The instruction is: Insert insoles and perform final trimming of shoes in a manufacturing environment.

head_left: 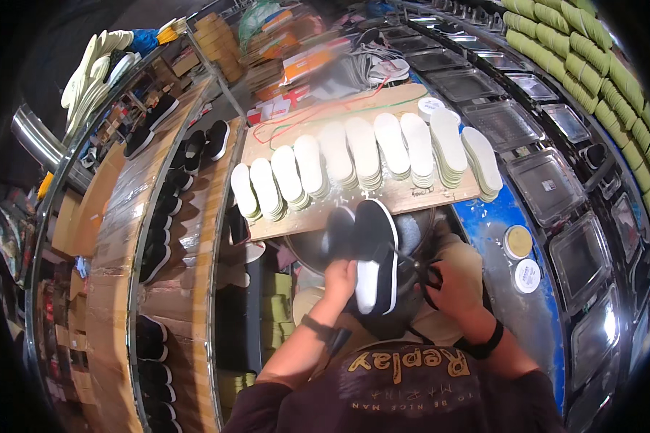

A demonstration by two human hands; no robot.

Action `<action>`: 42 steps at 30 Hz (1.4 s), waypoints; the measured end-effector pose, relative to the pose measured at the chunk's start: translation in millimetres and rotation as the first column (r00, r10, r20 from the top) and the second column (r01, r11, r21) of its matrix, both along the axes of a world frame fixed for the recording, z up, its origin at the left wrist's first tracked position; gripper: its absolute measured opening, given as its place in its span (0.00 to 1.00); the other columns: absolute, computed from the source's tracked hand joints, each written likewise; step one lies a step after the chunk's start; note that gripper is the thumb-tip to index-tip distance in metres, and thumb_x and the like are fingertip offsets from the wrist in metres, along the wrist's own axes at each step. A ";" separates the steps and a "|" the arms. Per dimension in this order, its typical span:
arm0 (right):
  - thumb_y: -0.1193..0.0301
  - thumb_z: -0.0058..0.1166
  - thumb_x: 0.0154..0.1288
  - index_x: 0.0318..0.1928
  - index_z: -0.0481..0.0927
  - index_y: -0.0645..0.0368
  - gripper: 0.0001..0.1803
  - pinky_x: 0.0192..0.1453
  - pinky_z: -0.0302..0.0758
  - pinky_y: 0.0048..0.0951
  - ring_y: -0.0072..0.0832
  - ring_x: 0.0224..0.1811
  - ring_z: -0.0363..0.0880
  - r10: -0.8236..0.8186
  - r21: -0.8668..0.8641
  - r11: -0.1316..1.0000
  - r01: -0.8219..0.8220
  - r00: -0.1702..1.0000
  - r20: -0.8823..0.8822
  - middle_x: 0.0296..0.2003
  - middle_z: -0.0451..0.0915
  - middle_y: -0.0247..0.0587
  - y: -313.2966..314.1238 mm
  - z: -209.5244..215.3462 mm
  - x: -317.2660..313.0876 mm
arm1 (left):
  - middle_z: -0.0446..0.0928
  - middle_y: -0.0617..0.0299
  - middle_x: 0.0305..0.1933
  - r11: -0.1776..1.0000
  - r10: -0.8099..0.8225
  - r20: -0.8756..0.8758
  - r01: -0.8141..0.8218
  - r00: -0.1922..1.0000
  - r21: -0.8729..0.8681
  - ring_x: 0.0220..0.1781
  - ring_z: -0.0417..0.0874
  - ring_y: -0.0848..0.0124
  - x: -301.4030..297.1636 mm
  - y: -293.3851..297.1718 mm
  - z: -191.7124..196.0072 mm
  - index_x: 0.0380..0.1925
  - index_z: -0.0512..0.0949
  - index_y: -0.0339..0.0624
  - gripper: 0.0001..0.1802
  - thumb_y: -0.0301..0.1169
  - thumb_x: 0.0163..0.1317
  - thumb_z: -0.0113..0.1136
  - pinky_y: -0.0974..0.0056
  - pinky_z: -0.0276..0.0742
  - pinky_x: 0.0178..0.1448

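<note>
My left hand [339,283] is closed round a pair of black slip-on shoes with white sole edges, held in front of my body. The nearer shoe [375,232] stands toe up, with its pale inside showing at the heel. The other shoe [339,232] is beside it on the left and slightly blurred. My right hand [451,290] is closed on black-handled scissors [430,276], whose blades point toward the nearer shoe's edge; whether they touch it I cannot tell. Beyond the shoes, stacks of white-topped insoles [368,148] stand in a row on a wooden board [404,195].
To the left, a metal-framed rack [213,303] carries black shoes [159,231]. On the right is a blue worktop [495,224] with a yellowish tin [518,242] and a white lid [527,276]. Metal trays [552,186] line the far right, below green insole bundles [585,43].
</note>
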State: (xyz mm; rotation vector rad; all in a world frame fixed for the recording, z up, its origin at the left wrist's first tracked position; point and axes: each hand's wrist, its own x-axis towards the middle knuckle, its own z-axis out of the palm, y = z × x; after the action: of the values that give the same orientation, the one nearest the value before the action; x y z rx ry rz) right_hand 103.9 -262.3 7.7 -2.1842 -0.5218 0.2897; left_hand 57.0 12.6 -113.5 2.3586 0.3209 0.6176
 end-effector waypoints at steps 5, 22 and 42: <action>0.51 0.63 0.57 0.47 0.76 0.62 0.28 0.44 0.75 0.44 0.47 0.41 0.80 0.127 -0.180 0.978 -0.101 0.982 0.141 0.37 0.80 0.50 13.5 16.5 -0.9 | 0.82 0.61 0.42 0.894 -0.062 -0.050 0.033 0.997 -0.447 0.48 0.80 0.73 -57.5 23.5 40.0 0.42 0.81 0.33 0.11 0.26 0.61 0.58 0.65 0.76 0.53; 0.44 0.59 0.58 0.34 0.75 0.62 0.29 0.37 0.72 0.49 0.53 0.33 0.79 0.338 -0.360 0.877 -0.317 0.941 -0.006 0.28 0.79 0.55 24.8 4.4 -0.6 | 0.81 0.55 0.38 0.979 -0.135 -0.058 0.142 0.989 0.147 0.48 0.81 0.56 -124.1 62.8 51.0 0.41 0.81 0.42 0.14 0.29 0.53 0.60 0.44 0.58 0.71; 0.44 0.62 0.55 0.35 0.76 0.62 0.30 0.38 0.73 0.47 0.50 0.35 0.80 0.427 -0.272 0.876 -0.397 0.902 0.059 0.29 0.79 0.54 33.0 -38.8 -28.6 | 0.77 0.53 0.51 -0.297 -0.046 0.287 0.261 0.957 -0.918 0.50 0.80 0.63 -58.2 1.6 118.0 0.54 0.73 0.39 0.18 0.38 0.73 0.43 0.62 0.80 0.53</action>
State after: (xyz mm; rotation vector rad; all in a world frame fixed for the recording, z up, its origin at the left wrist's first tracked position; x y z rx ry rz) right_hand 75.3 -229.3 -31.2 -2.3299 -1.0768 0.4817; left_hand -1.2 14.2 4.5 0.5410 0.2440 0.1204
